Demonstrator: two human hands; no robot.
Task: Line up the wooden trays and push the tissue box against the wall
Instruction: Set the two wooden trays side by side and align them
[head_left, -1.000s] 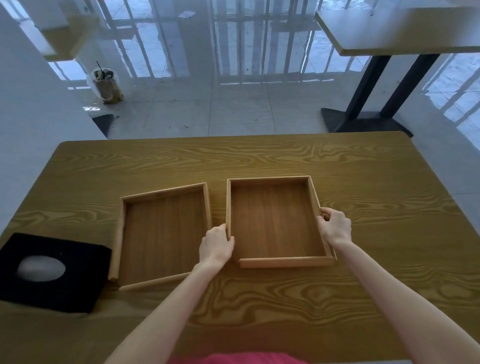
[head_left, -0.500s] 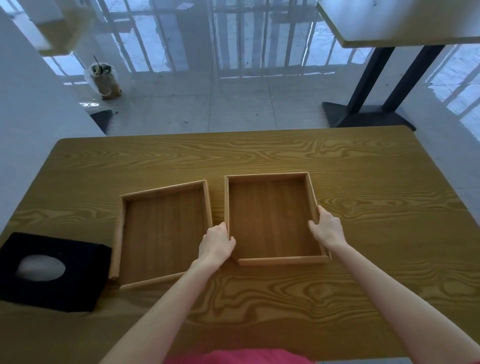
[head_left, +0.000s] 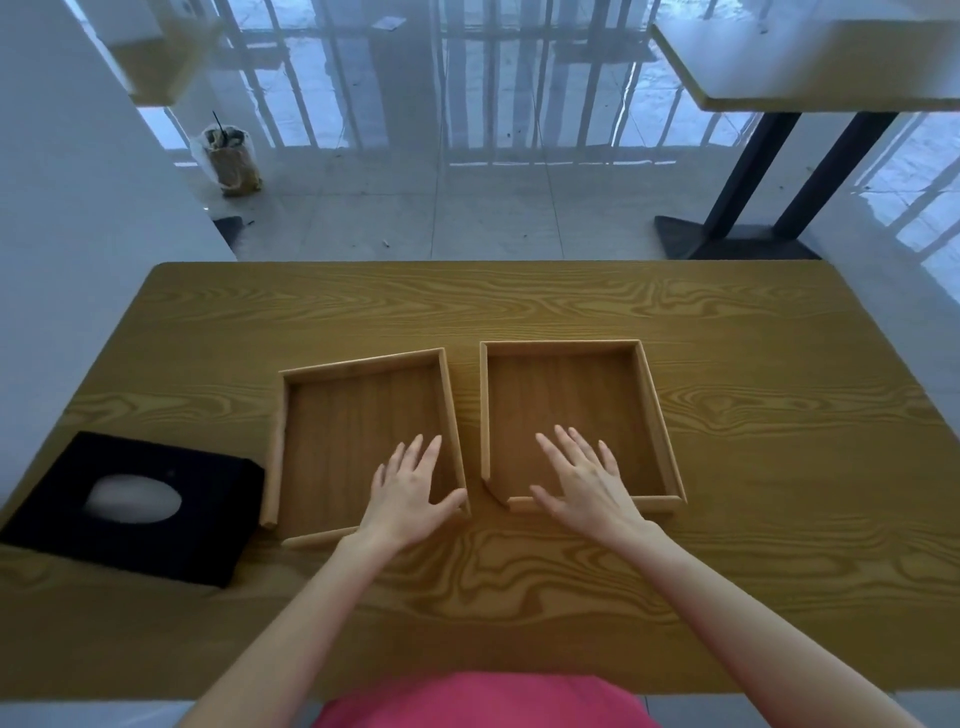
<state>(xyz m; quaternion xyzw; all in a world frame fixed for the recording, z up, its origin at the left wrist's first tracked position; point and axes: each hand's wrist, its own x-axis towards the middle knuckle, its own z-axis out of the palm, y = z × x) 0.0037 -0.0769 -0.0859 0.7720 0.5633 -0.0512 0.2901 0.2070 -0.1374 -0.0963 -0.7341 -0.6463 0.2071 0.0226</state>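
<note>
Over two rectangular wooden trays (head_left: 571, 410) (grain lengthwise), left hand (head_left: 408, 491) and right hand (head_left: 584, 483) lie flat, fingers spread.

Your left hand (head_left: 408, 496) lies flat, fingers spread, in the skewed left wooden tray (head_left: 332, 447); your right hand (head_left: 584, 486) likewise in the square-set right wooden tray (head_left: 657, 415); black tissue box (head_left: 130, 512) just beside the left tray.

Bagged drink cup (head_left: 228, 156) on tiled floor (head_left: 467, 208)
</note>
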